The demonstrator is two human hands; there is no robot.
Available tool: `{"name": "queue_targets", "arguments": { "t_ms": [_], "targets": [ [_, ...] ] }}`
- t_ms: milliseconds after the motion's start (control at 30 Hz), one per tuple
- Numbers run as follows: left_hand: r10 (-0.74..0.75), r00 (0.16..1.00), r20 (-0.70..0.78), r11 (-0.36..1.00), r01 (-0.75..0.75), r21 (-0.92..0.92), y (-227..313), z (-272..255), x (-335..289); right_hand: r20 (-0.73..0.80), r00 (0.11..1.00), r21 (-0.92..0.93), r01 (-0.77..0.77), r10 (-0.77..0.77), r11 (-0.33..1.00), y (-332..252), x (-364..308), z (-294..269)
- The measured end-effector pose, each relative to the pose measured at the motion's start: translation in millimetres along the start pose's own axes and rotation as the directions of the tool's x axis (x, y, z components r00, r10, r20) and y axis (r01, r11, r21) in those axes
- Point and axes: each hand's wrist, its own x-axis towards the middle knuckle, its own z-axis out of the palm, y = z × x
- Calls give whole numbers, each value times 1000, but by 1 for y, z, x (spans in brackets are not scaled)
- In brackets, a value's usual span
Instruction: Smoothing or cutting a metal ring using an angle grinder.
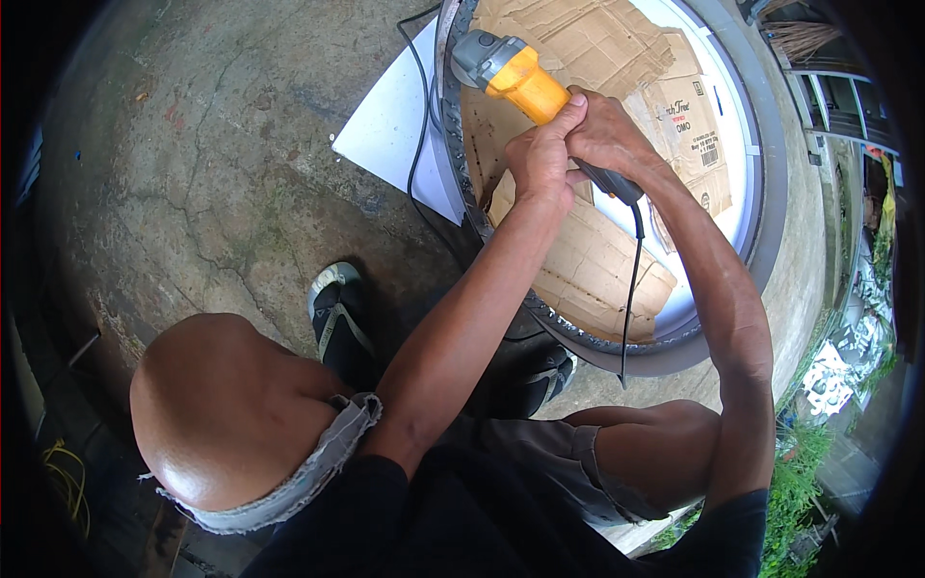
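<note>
Both your left hand [542,159] and right hand [609,133] grip the grinder [528,85], upper centre, by the ring [772,193]; how much is finished or remaining doesn't show.

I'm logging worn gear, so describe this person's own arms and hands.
Short, dark sleeves end above the elbows; both forearms are bare. The left hand and right hand wear no gloves; no watch or bracelet shows. Some fingers are hidden, so rings can't be ruled out.
</note>
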Motion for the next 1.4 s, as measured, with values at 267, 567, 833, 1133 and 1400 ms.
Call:
{"name": "queue_targets", "arguments": {
  "t_ms": [267,567,833,1133,1400],
  "targets": [
    [-7,1000,17,1000,7,-24,0,1,2,11,1000,8,-8,8,1000,2,-1,0],
    [-14,1000,7,1000,14,-27,2,1,-1,21,1000,-3,8,-8,1000,1,1,-2],
    [-12,998,63,1000,12,1,-1,0,-1,2,1000,-3,21,-21,1000,3,0,-4],
    [-19,990,141,1000,18,3,3,8,2,-70,998,-16,1,-2,1000,6,-2,-12],
    [-9,994,112,999,15,-50,-5,10,9,3,999,-83,35,-35,996,4,8,-11]
  ]
}}
